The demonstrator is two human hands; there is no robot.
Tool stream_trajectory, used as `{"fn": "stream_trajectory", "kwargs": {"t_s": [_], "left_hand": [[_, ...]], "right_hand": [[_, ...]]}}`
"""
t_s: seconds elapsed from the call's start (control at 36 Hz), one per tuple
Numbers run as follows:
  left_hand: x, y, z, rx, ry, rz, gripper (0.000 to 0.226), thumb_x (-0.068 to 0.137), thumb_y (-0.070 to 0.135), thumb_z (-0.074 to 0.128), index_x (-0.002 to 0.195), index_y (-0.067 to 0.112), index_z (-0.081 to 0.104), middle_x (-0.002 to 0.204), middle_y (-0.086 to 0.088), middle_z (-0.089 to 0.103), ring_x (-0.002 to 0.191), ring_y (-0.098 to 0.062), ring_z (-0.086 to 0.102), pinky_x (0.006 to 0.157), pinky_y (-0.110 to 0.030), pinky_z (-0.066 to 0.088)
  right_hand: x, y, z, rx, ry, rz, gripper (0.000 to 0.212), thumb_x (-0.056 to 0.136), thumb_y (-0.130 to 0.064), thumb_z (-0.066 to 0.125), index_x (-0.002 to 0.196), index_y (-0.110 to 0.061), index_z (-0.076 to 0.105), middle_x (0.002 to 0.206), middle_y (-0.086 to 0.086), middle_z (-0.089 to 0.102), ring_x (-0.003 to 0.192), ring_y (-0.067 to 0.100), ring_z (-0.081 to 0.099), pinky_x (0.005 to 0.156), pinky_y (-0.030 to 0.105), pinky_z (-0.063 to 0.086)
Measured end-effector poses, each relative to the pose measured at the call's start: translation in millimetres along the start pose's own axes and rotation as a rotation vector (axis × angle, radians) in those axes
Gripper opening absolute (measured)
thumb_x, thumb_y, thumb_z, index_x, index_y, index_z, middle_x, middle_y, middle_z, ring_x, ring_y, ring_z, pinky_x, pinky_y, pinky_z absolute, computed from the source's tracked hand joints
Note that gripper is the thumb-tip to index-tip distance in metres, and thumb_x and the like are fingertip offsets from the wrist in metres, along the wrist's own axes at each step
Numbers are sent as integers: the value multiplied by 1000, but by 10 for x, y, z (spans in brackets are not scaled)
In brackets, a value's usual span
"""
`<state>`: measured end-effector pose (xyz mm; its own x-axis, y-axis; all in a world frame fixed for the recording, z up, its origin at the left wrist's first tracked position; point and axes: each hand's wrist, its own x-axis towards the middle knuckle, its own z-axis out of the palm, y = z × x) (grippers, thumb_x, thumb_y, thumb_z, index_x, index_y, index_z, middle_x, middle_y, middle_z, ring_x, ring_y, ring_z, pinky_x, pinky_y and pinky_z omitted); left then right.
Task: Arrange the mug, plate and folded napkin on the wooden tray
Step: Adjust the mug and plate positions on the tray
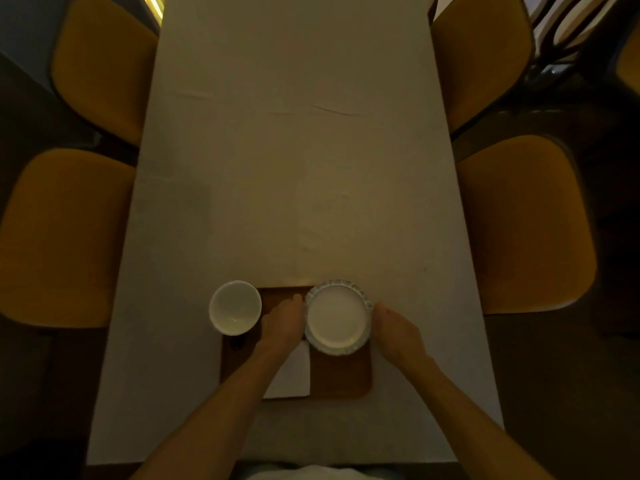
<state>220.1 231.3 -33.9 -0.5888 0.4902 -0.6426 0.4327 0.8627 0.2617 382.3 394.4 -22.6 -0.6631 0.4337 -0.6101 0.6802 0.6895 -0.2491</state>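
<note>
1. The room I'm looking down into is dim, everything tinted a warm yellow-brown.
2. The brightest patches are the white plate (337,317) and the white mug (235,307); neither shows harsh glare.
3. The tablecloth (294,150) is lightest near its middle and greyer toward its edges.
4. The floor and corners sink into near-black.
5. A thin bright strip (154,5) glows at the top left.
6. The wide lens bows the chairs (62,237) outward at the sides.
7. My forearms look soft and slightly smeared, and fine detail is muddy throughout.
</note>
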Motion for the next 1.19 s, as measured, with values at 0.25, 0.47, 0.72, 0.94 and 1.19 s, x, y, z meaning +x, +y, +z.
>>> {"fn": "stream_trajectory", "kwargs": {"t_s": [0.25,0.47,0.72,0.94,1.19], "left_hand": [[66,-3,-99,-76,-26,17,20,100,31,36,91,15,45,96,-9,61,85,-29,58,74,-47,51],[-190,-129,81,27,-39,63,18,97,15,41,79,16,38,94,-12,62,82,-28,59,61,-39,44],[-5,-33,-64,-60,-24,62,18,98,25,42,82,18,41,95,-10,62,84,-28,60,70,-45,51],[24,-51,-126,-36,-62,60,20,100,26,39,89,12,48,99,-12,63,88,-31,60,74,-44,52],[-68,-97,29,-23,-111,33,17,97,14,39,80,16,38,97,-14,59,83,-30,57,68,-43,48]], "right_hand": [[42,-10,51,241,-13,69,26,102,-30,33,101,-11,51,104,12,63,91,29,59,77,38,47],[292,-122,-113,304,-17,75,27,102,-33,34,90,-12,46,97,15,63,85,29,59,71,38,45],[145,-4,10,219,-84,86,25,101,-29,39,107,-9,52,114,15,63,101,32,61,77,33,43],[147,-52,20,304,-45,127,29,102,-34,34,103,-7,45,101,16,65,86,32,62,70,39,48],[160,-32,-41,165,-92,74,15,97,-24,45,103,-10,46,109,17,62,94,33,61,67,34,42]]}}
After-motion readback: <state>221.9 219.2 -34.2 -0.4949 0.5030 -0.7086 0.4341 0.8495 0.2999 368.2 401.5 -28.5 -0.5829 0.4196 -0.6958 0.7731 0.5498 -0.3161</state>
